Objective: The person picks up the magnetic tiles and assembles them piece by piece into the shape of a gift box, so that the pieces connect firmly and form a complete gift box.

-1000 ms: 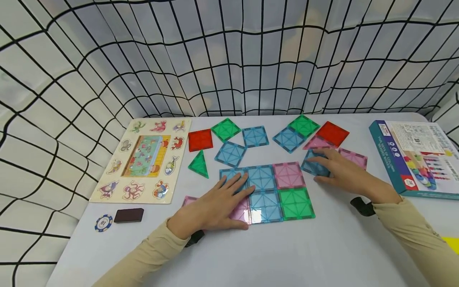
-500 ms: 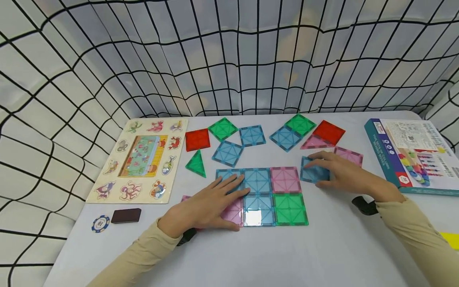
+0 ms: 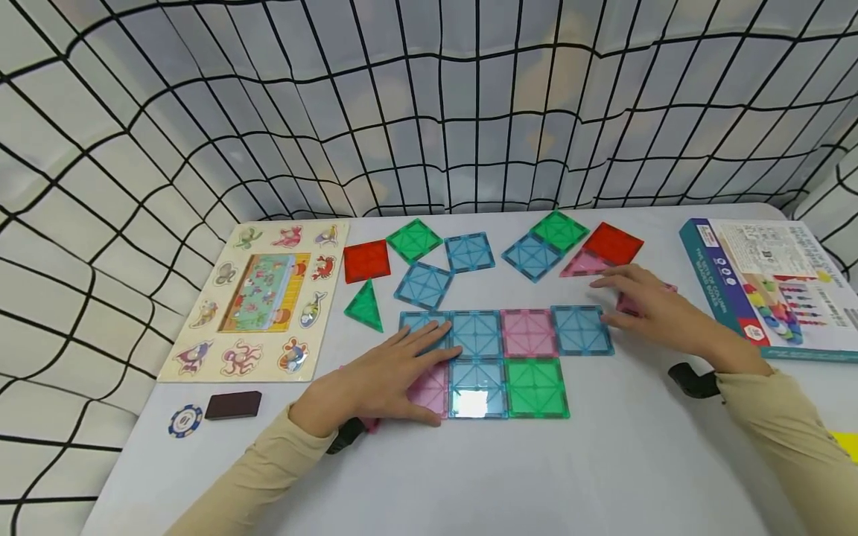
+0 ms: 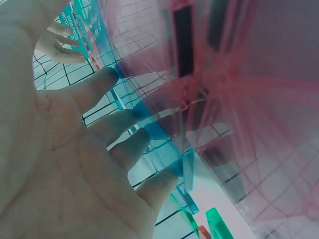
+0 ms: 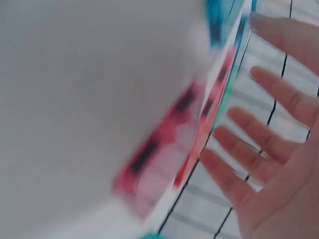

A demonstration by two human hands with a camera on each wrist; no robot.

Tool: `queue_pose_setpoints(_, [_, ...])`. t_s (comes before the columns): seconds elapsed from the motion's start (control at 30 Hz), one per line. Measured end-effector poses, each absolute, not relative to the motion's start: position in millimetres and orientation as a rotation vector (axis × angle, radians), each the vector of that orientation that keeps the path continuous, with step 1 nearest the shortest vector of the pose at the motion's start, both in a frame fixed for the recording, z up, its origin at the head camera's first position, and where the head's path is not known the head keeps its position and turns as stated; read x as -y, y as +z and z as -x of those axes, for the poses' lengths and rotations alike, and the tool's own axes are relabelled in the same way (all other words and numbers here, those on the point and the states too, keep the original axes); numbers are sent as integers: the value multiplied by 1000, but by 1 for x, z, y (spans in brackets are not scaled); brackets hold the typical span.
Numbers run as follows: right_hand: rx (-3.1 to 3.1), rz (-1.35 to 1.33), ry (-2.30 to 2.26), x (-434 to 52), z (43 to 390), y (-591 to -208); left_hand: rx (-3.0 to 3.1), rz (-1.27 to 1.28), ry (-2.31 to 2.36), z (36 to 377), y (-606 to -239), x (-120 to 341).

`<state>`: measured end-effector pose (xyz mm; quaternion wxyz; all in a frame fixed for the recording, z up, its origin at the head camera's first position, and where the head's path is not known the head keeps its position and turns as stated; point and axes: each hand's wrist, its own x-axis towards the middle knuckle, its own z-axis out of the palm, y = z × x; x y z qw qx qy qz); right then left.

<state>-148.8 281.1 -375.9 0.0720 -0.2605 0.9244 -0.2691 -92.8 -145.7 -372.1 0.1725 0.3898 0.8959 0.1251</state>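
A flat mat of joined square tiles lies mid-table: a top row ending in a pink tile (image 3: 528, 333) and a blue tile (image 3: 582, 330), with a blue (image 3: 477, 391) and a green tile (image 3: 536, 387) below. My left hand (image 3: 389, 372) presses flat on the mat's left end, over a pink tile (image 3: 429, 388); the left wrist view shows its palm (image 4: 75, 164) against that tile. My right hand (image 3: 646, 301) hovers with spread, straight fingers (image 5: 264, 149) over a loose pink tile (image 3: 630, 304), just right of the blue tile, holding nothing.
Loose tiles lie behind the mat: red (image 3: 366, 260), green (image 3: 414, 240), blue (image 3: 422, 286), a green triangle (image 3: 365, 305), red (image 3: 613, 243). A wooden puzzle board (image 3: 261, 298), poker chip (image 3: 185, 420) and dark block (image 3: 232, 406) sit left. A box (image 3: 771, 286) lies right; netting surrounds the table.
My right hand slid the blue tile left until it joined the pink tile in the top row, let it go, and moved back right over the loose pink tile. The left hand stayed put.
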Motion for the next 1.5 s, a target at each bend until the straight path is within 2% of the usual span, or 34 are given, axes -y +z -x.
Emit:
queue_pose_setpoints(0.2, [-2795,573,-629,-308,153,-378,-2530,-1103,372,93,-372,148])
queue_pose_setpoints(0.5, [-2810,605,-460,-314,135,-375,-2521,-1092,393,95,-372,147])
queue_pose_setpoints(0.83, [-2812,664,-379,-308,92,-370,-2522,-1093,395,96,-373,148])
queue_pose_setpoints(1.2, [-2684,972,-345,-264,60,-365,-2516,-1112,410,97,-375,147])
queue_pose_setpoints(1.5, [-2722,1221,-439,-241,65,-369,-2517,-1128,434,96,-377,149])
